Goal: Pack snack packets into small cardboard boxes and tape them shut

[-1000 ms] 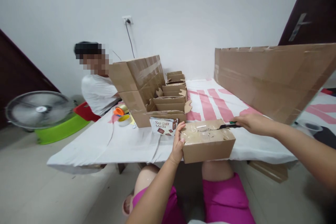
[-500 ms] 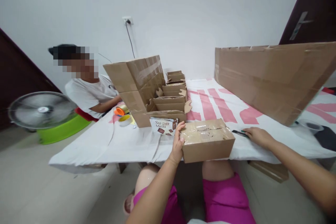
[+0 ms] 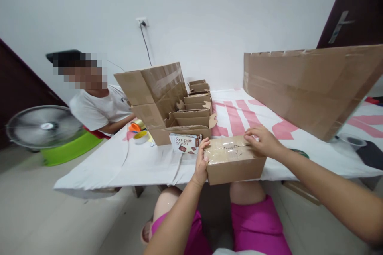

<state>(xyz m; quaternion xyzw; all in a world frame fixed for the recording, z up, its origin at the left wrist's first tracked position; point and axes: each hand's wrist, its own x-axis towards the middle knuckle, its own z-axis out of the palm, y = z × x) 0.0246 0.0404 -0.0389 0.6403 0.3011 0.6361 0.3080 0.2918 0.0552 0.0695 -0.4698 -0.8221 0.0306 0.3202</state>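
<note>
A small brown cardboard box with clear tape over its top stands at the near edge of the white-covered table. My left hand grips its left end, thumb on top. My right hand lies over the box's top right corner, fingers curled on the taped lid. A green-handled cutter lies on the table just right of the box, partly hidden behind my right forearm. My knees in pink shorts are under the table edge.
Behind the box lie a "Super Meal" packet, a row of open cardboard boxes and a large carton. Tape rolls sit left. A long cardboard sheet stands right. Another person sits far left by a fan.
My right hand drew the cutter off the box, laid it on the table to the right, then came back onto the box's top. The other person shifted left.
</note>
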